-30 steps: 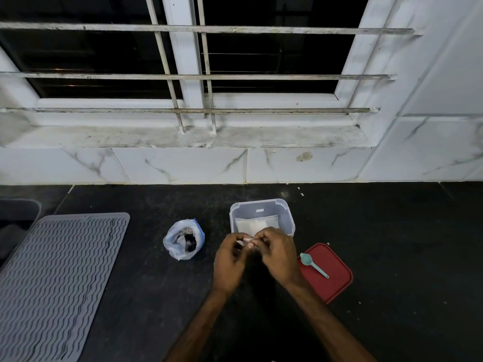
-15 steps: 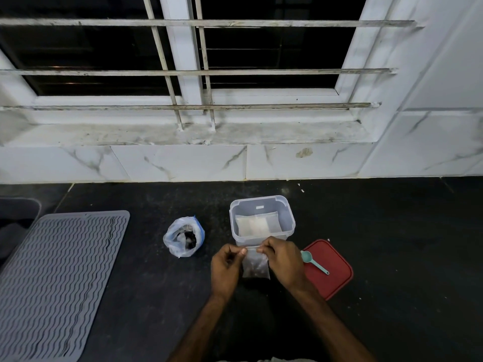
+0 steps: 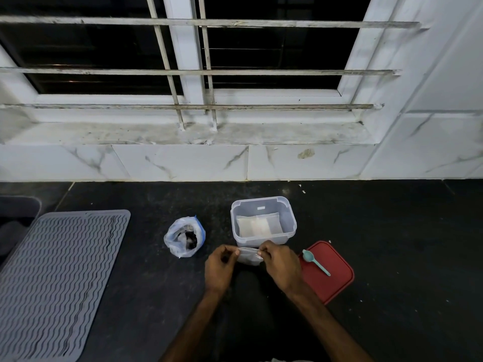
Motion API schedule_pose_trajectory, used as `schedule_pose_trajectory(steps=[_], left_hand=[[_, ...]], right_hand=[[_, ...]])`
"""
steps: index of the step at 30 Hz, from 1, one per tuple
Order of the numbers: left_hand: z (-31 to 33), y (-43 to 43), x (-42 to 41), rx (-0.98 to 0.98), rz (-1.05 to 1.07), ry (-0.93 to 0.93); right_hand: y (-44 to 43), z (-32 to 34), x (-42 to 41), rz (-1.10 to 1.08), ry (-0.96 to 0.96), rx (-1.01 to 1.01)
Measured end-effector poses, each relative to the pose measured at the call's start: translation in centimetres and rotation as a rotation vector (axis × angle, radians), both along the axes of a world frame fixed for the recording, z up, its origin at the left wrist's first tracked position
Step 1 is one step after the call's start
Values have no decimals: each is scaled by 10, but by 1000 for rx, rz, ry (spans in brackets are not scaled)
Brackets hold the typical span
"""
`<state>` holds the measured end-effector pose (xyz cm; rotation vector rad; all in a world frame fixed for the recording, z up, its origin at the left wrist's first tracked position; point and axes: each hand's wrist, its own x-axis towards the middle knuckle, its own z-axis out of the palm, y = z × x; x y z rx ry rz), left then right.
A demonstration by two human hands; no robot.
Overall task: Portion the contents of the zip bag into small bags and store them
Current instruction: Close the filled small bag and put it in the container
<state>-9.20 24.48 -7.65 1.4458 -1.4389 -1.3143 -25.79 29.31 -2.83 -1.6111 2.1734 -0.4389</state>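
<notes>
Two-handed pinch on the small bag (image 3: 249, 258): left hand (image 3: 219, 270) at one top corner, right hand (image 3: 281, 267) at the other, bag slung between them. Probably light, limp, slippery film (contents unclear); best gripped along the seal strip, not the belly. Just beyond the fingertips, open container (image 3: 261, 242); farther out past the left hand, zip bag (image 3: 184, 237).

Dim, cool light is lying evenly over the frame; window panes (image 3: 91, 48) are reading black. Lens is bowing the bars (image 3: 235, 23) near frame edges. Left hand (image 3: 219, 267), right hand (image 3: 281, 265) are rendering sharp.
</notes>
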Motion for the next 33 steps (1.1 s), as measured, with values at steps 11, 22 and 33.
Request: schedule_pose_trajectory(steps=[11, 22, 33], left_hand=[[-1, -7, 1, 39, -50, 53], [-17, -9, 8, 14, -317, -481], [-2, -19, 25, -62, -306, -364]], right_hand=[[-4, 2, -5, 13, -9, -15], [12, -24, 3, -18, -112, 169], [-51, 45, -18, -1, -39, -273]])
